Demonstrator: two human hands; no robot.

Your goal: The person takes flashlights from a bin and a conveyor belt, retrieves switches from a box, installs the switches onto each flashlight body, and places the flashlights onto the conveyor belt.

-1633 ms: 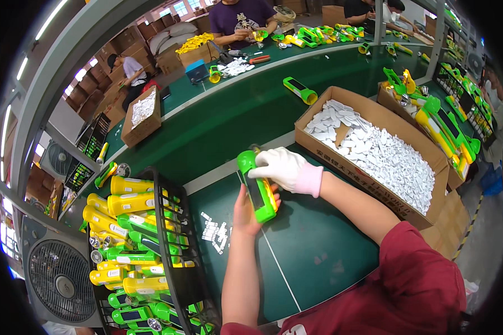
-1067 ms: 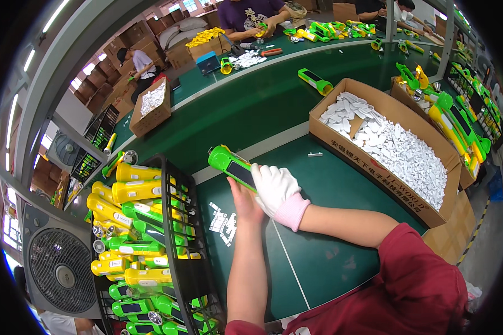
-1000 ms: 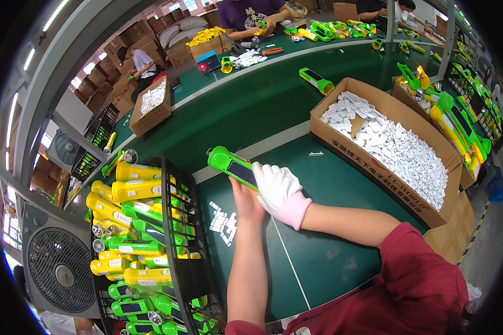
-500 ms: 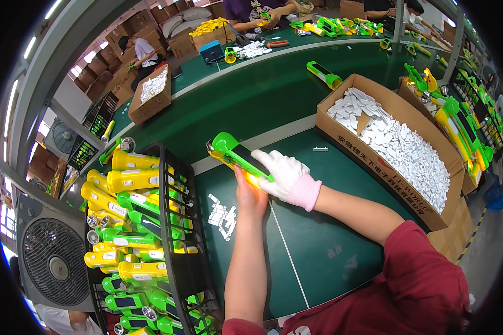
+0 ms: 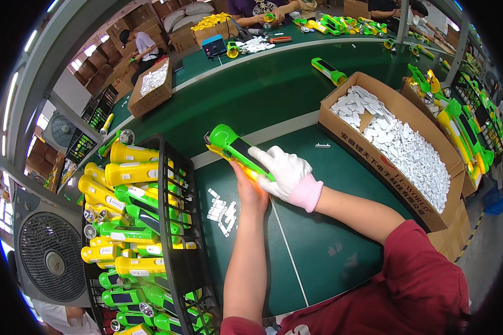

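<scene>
A green and yellow flashlight point(image 5: 222, 137) with a dark panel along its top is held over the green work table, its wide head pointing up and left. My left hand point(image 5: 253, 192), bare, wraps its underside and is closed on it. My right hand point(image 5: 285, 172), in a white glove with a pink cuff, grips the narrow end from above, fingers over the dark panel; its thumb is hidden. Small white plastic parts point(image 5: 222, 215) lie loose on the table left of my left forearm. A single white strip point(image 5: 322, 146) lies right of my glove.
A black crate point(image 5: 176, 240) full of flashlights stands at left, beside a grey fan point(image 5: 53, 259). At right a cardboard box point(image 5: 369, 176) holds white parts. A green belt point(image 5: 251, 100) runs behind, with one flashlight point(image 5: 328, 71) on it. Other people work across it.
The view has shifted slightly. Both hands keep hold of the flashlight in almost the same pose, and the right fingers have moved a little on its panel.
</scene>
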